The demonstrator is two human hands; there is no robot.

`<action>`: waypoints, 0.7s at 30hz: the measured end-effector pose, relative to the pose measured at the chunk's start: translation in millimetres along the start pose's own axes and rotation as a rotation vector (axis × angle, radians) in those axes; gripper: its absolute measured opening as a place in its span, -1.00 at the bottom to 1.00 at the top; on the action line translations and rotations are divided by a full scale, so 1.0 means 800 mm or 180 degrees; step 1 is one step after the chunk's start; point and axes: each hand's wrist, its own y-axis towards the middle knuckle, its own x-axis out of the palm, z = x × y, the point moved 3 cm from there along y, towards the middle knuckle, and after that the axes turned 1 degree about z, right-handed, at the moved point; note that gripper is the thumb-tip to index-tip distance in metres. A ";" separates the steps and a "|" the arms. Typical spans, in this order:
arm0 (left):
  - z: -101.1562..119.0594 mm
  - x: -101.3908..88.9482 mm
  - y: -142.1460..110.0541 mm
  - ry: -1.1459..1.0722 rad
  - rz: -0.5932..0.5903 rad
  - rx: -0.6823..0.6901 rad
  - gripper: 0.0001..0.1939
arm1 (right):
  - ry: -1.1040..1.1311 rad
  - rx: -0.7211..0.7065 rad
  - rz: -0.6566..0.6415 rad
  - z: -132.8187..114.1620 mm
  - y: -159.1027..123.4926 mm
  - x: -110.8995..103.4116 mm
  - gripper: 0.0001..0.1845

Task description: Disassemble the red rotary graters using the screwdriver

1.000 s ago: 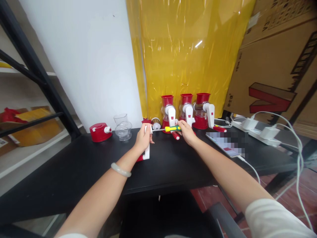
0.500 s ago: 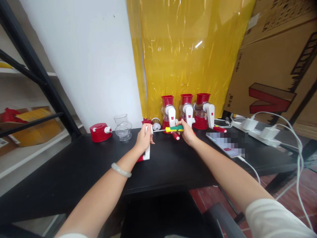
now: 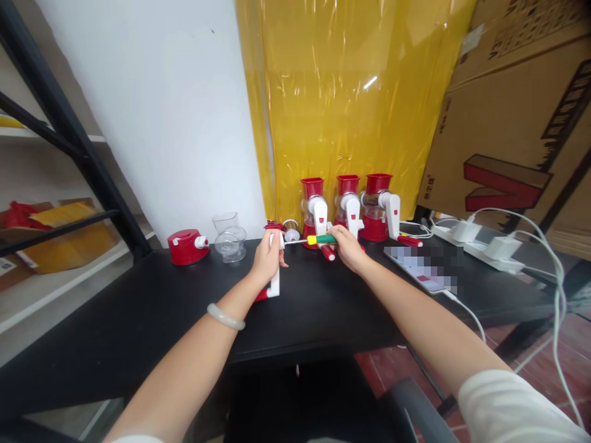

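My left hand is closed around a white crank handle with a red grip, held above the black table. In my right hand is a screwdriver with a green and yellow handle. Its thin shaft points left, and the tip meets the white end of the crank handle beside my left fingers; the exact contact is too small to make out. Behind my hands stand three red and white rotary graters. A metal grater drum lies just beyond the crank handle.
To the left are a red base and a clear plastic housing. A phone on a cable lies at the right, near a white power strip with plugs. A large cardboard box stands behind them.
My right fingers have shifted on the screwdriver's handle, which appears turned. My left hand and the crank handle stay almost where they were.
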 end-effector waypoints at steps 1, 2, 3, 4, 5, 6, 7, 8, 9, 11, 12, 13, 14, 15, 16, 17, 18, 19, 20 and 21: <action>-0.001 0.000 0.000 -0.0012 -0.0008 -0.0001 -0.62 | 0.0034 0.0017 0.0039 0.000 0.001 0.000 -0.55; -0.002 0.001 0.001 -0.0021 -0.0014 -0.0001 -0.61 | 0.0059 0.0040 0.0074 -0.001 0.001 0.000 -0.55; -0.002 0.001 0.001 -0.0025 -0.0022 0.0002 -0.61 | 0.0074 0.0062 0.0093 -0.002 0.002 0.000 -0.55; -0.003 0.001 0.001 -0.0027 -0.0026 0.0004 -0.60 | 0.0080 0.0074 0.0090 -0.003 0.002 -0.001 -0.55; -0.003 0.001 0.001 -0.0027 -0.0029 0.0007 -0.60 | 0.0077 0.0066 0.0064 -0.004 0.002 -0.001 -0.55; -0.003 0.001 0.001 -0.0027 -0.0027 0.0005 -0.60 | 0.0053 0.0041 0.0023 -0.005 0.001 -0.001 -0.55; -0.003 0.001 0.001 -0.0028 -0.0020 -0.0002 -0.60 | -0.0002 0.0001 -0.0027 -0.007 0.000 -0.001 -0.52; -0.002 0.001 0.000 -0.0028 -0.0014 -0.0012 -0.61 | -0.0099 -0.0043 -0.0081 -0.008 -0.002 -0.001 -0.48; -0.001 0.001 0.000 -0.0028 -0.0007 -0.0020 -0.61 | -0.0236 -0.0088 -0.0127 -0.010 -0.004 -0.001 -0.43; 0.002 0.001 0.000 -0.0024 0.0006 -0.0019 -0.62 | -0.0559 -0.0151 -0.0166 -0.013 -0.007 -0.002 -0.34; 0.003 0.000 -0.001 -0.0017 0.0011 -0.0015 -0.62 | -0.0681 -0.0168 -0.0152 -0.014 -0.008 -0.002 -0.33; 0.005 0.000 -0.001 -0.0005 0.0013 -0.0009 -0.63 | -0.0742 -0.0175 -0.0130 -0.014 -0.008 -0.002 -0.35; 0.006 0.000 -0.001 0.0009 0.0015 -0.0005 -0.63 | -0.0741 -0.0167 -0.0103 -0.013 -0.008 -0.002 -0.37; 0.006 0.000 -0.002 0.0022 0.0014 -0.0004 -0.63 | -0.0687 -0.0151 -0.0079 -0.011 -0.007 -0.003 -0.40; 0.006 0.000 -0.002 0.0025 0.0012 -0.0010 -0.63 | -0.0605 -0.0127 -0.0060 -0.009 -0.005 -0.003 -0.44; 0.006 0.001 -0.002 0.0019 0.0010 -0.0020 -0.63 | -0.0512 -0.0100 -0.0036 -0.006 -0.003 -0.003 -0.46; 0.005 0.001 -0.002 0.0009 0.0004 -0.0032 -0.63 | -0.0419 -0.0066 -0.0012 -0.004 -0.001 -0.003 -0.49; 0.004 0.001 -0.002 -0.0001 -0.0002 -0.0041 -0.63 | -0.0332 -0.0031 0.0017 -0.002 0.001 -0.003 -0.51; 0.003 0.001 -0.002 -0.0007 -0.0011 -0.0046 -0.63 | -0.0247 0.0001 0.0055 0.000 0.002 -0.004 -0.52; 0.002 0.001 -0.002 -0.0007 -0.0020 -0.0047 -0.63 | -0.0175 0.0028 0.0091 0.001 0.003 -0.004 -0.53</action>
